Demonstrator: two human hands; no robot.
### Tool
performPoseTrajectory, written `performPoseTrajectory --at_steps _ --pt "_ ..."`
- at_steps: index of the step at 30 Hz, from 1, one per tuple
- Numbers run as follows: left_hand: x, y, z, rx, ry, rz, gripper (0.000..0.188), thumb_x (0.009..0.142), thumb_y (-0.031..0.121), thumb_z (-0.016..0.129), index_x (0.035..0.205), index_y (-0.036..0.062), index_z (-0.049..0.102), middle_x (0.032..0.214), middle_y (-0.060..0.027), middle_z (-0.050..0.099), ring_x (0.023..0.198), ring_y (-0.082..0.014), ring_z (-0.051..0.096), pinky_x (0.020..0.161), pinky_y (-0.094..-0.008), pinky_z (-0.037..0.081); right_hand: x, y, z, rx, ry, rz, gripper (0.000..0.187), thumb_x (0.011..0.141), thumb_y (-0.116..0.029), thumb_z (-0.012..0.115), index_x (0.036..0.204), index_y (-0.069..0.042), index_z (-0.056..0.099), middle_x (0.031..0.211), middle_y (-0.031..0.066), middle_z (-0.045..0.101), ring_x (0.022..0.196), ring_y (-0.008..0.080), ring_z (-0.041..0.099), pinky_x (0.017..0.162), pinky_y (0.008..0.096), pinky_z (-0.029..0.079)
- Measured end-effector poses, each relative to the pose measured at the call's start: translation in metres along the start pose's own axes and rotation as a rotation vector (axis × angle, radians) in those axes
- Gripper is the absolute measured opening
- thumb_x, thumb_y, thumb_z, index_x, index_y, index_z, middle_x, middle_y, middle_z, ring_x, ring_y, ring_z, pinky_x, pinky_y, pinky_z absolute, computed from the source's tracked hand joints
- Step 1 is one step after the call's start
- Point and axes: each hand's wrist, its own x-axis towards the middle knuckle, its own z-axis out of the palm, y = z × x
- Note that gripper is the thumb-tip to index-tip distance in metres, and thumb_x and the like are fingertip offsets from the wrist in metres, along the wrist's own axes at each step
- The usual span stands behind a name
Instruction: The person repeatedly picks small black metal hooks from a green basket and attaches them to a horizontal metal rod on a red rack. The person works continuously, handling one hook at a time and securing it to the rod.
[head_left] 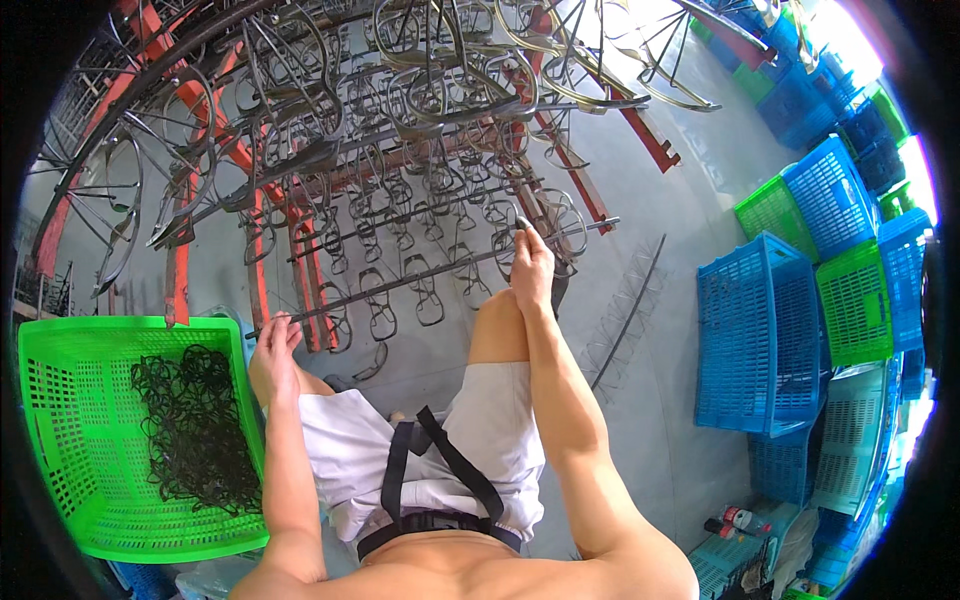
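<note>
A long dark metal rod [440,270] runs slantwise in front of my knees, with its right end farther away. My left hand [278,350] grips it close to its left end, thumb and fingers closed around it. Toward the other end, my right hand [532,265] is closed on the same rod. Several dark looped parts [424,292], shaped like paired rings, hang below the rod between my hands. Beside my left forearm stands a green plastic basket [85,420], holding a tangled heap of dark thin loops [200,430] along its right side.
Ahead, a red metal rack [180,240] carries many rods hung with looped parts [430,100]. A spiky rod [632,310] lies on the grey floor to the right. Blue crates [760,340] and green crates [855,300] are stacked along the right side. Bottles [745,520] rest at lower right.
</note>
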Motion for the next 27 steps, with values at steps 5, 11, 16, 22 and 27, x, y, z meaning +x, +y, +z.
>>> performPoseTrajectory --at_steps 5,11,16,22,27 --pt "0.005 -0.011 -0.005 -0.004 0.035 0.026 0.029 0.091 0.018 0.055 0.110 -0.0037 0.054 0.101 -0.0081 0.059 0.086 -0.0154 0.060 0.076 -0.0261 0.049 -0.003 -0.009 0.007 -0.054 0.038 -0.045 0.025 0.092 -0.018 0.051 0.106 -0.001 0.061 0.056 -0.0052 0.040 0.052 0.0048 0.033 0.047 0.0239 0.029" --pt "-0.001 -0.004 0.004 0.006 0.044 0.006 0.029 0.089 0.016 0.057 0.110 -0.0035 0.055 0.103 -0.0079 0.059 0.085 -0.0151 0.060 0.075 -0.0249 0.049 0.003 -0.003 0.003 0.059 0.022 0.050 0.025 0.092 -0.018 0.051 0.106 0.002 0.059 0.062 -0.0033 0.046 0.056 0.0059 0.035 0.050 0.0235 0.032" --pt "-0.004 -0.001 0.004 0.009 0.055 0.005 0.031 0.088 0.016 0.059 0.112 -0.0036 0.054 0.106 -0.0085 0.058 0.084 -0.0150 0.060 0.074 -0.0245 0.050 0.001 -0.004 0.006 -0.027 0.023 0.066 0.026 0.090 -0.022 0.054 0.107 -0.003 0.061 0.060 0.0010 0.048 0.056 0.0090 0.042 0.053 0.0266 0.038" --pt "-0.011 0.011 -0.009 0.001 -0.007 -0.030 0.036 0.087 0.019 0.059 0.117 0.0001 0.052 0.111 -0.0082 0.057 0.084 -0.0148 0.060 0.074 -0.0251 0.049 0.020 0.014 0.001 0.232 -0.017 0.156 0.024 0.092 -0.020 0.051 0.102 0.000 0.060 0.062 -0.0012 0.050 0.053 0.0101 0.046 0.051 0.0251 0.039" --pt "0.006 0.002 -0.108 0.105 0.151 0.019 0.028 0.086 0.020 0.058 0.109 0.0043 0.055 0.100 -0.0053 0.060 0.080 -0.0120 0.058 0.066 -0.0246 0.047 0.024 0.006 -0.012 0.328 -0.112 0.211 0.021 0.092 -0.013 0.046 0.106 -0.003 0.058 0.056 -0.0022 0.045 0.045 0.0073 0.043 0.041 0.0236 0.034"
